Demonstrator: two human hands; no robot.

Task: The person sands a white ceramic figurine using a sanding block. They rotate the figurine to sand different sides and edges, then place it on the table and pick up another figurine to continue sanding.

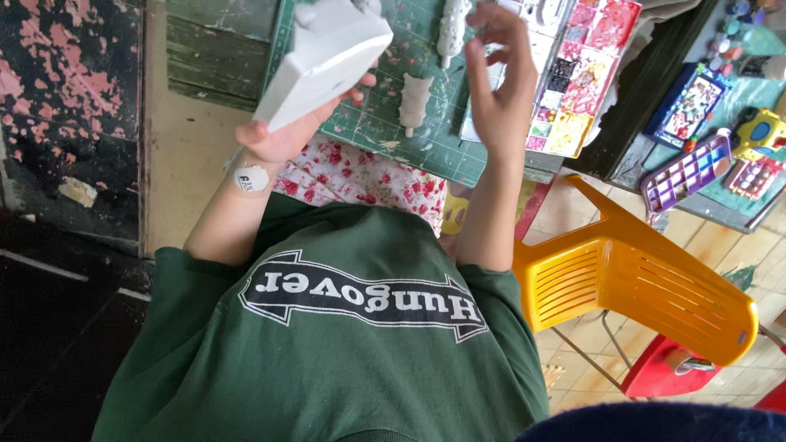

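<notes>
My left hand (pixel 282 135) cradles the white plaster block (pixel 327 57) firmly from beneath; my right hand (pixel 499 90) hovers open, apparently empty, ready to steady it.

So the block (pixel 327 57) sits in the left hand (pixel 282 139), up over the cutting mat (pixel 426 139) on the tabletop (pixel 221 49). Two small figures (pixel 415 102) lie on the mat between both hands. Right hand (pixel 499 90) hovers beside the paint palette (pixel 577 82); a chair (pixel 639 286) stands off right.
</notes>
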